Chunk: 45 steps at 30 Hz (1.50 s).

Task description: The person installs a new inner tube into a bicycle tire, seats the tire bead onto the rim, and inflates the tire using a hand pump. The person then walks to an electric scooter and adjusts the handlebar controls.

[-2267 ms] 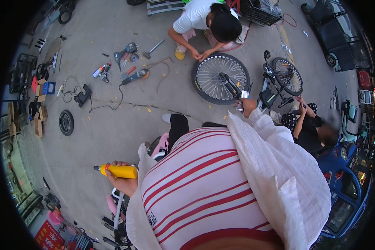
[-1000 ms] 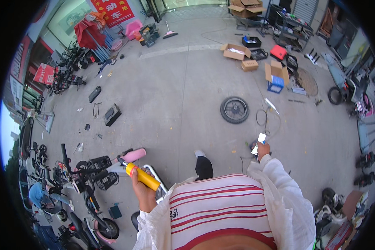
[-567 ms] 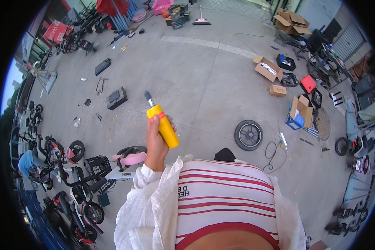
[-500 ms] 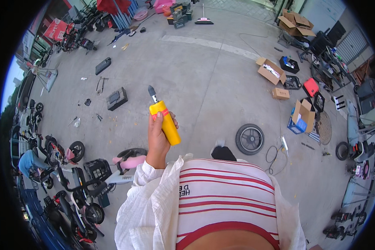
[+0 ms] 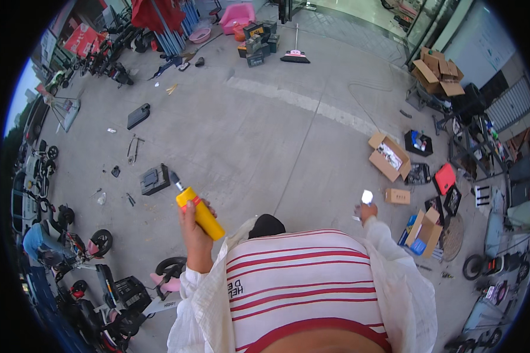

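My left hand (image 5: pixel 198 238) is closed around a yellow cylindrical hand tool (image 5: pixel 201 216) with red bands, a metal shank and a dark pointed tip. The tip slants up and to the left, off the ground, near a dark grey case (image 5: pixel 154 180). On the other side, my right hand (image 5: pixel 368 212) reaches forward from its white sleeve, left of a small closed carton (image 5: pixel 397 196). A small bright white thing (image 5: pixel 367 197) shows at its fingers, too glaring to name. The right fingers look curled and are partly hidden.
Open cartons (image 5: pixel 390 155) and black trays (image 5: pixel 418 143) stand at right. Scooters (image 5: pixel 115 294) line the left, where a person in blue jeans (image 5: pixel 38 240) is. A broom (image 5: pixel 295 57) and batteries (image 5: pixel 259 44) are at the back; pliers (image 5: pixel 131 199) lie on the ground at left.
My left hand has moved left and down in the picture with the yellow tool. My right hand has come into view at right. The wheel on the ground has gone out of sight.
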Motion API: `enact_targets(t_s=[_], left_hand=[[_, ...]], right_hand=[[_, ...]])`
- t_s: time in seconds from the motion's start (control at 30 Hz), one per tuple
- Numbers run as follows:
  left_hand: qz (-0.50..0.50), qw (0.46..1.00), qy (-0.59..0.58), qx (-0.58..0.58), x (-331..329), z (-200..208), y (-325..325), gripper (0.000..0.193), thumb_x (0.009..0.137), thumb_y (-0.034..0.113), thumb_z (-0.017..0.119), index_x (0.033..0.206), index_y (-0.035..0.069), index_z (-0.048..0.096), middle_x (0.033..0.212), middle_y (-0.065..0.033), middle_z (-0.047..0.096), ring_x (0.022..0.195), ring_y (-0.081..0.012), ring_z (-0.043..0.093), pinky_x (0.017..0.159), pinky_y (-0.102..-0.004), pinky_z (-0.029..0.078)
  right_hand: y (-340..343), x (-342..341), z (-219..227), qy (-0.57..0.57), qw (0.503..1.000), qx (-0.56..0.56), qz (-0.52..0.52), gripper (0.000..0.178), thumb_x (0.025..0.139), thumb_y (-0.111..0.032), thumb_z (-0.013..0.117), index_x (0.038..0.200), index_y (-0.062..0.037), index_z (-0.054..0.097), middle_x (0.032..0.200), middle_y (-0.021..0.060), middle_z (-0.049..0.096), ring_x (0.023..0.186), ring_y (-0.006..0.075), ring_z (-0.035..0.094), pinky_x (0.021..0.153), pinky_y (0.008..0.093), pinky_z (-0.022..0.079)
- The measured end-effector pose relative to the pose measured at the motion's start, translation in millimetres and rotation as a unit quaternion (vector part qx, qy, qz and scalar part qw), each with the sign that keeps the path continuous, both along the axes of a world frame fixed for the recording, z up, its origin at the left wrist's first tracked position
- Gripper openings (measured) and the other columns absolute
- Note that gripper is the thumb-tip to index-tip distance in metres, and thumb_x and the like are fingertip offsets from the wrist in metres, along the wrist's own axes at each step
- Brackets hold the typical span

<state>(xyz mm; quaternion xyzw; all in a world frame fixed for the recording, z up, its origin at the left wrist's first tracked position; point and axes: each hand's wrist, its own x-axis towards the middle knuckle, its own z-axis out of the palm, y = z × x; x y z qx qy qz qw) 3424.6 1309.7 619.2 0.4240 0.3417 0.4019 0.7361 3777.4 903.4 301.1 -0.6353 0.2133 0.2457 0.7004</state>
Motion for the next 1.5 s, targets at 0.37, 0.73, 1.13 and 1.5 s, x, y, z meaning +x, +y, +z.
enact_targets(t_s=[0.37, 0.73, 1.13, 1.5], left_hand=[[0.066, 0.995, -0.016, -0.07, 284.1, -49.5, 226.8, 0.027, 0.099, 0.032, 0.051, 0.11, 0.009, 0.047, 0.086, -0.0083, 0.058, 0.073, -0.0176, 0.058, 0.066, -0.0314, 0.049], [0.027, 0.994, 0.01, -0.11, 614.4, -34.1, 432.8, 0.028, 0.098, 0.035, 0.051, 0.107, 0.009, 0.048, 0.088, -0.0076, 0.058, 0.075, -0.0177, 0.057, 0.069, -0.0323, 0.049], [0.2, 0.955, 0.003, -0.219, 821.0, -66.6, 613.3, 0.026, 0.098, 0.033, 0.052, 0.106, 0.008, 0.05, 0.09, -0.0077, 0.058, 0.078, -0.0181, 0.056, 0.072, -0.0327, 0.048], [0.161, 0.959, 0.098, -0.214, 950.5, -251.3, 852.2, 0.023, 0.099, 0.026, 0.053, 0.114, 0.009, 0.052, 0.096, -0.0044, 0.061, 0.086, -0.0117, 0.054, 0.08, -0.027, 0.041]], right_hand=[[288.9, 257.4, 37.9, -0.002, 0.992, -0.079, 0.099, 0.025, 0.091, -0.017, 0.058, 0.111, -0.0023, 0.06, 0.094, 0.0152, 0.069, 0.08, 0.0305, 0.068, 0.07, 0.0432, 0.055], [136.8, 481.0, -106.4, -0.01, 0.579, -0.665, 0.472, 0.031, 0.09, -0.029, 0.054, 0.113, -0.0147, 0.068, 0.111, 0.0126, 0.069, 0.104, 0.0333, 0.066, 0.088, 0.0408, 0.051], [789.6, 897.6, 18.5, -0.037, 0.924, -0.216, 0.315, 0.022, 0.08, -0.016, 0.066, 0.096, -0.0005, 0.063, 0.07, 0.0049, 0.056, 0.051, 0.0141, 0.047, 0.042, 0.0314, 0.036], [1205.2, 953.1, -63.8, -0.016, 0.822, -0.21, 0.529, 0.027, 0.086, -0.024, 0.063, 0.101, -0.0013, 0.062, 0.077, 0.0071, 0.061, 0.061, 0.0154, 0.054, 0.051, 0.0322, 0.041]])
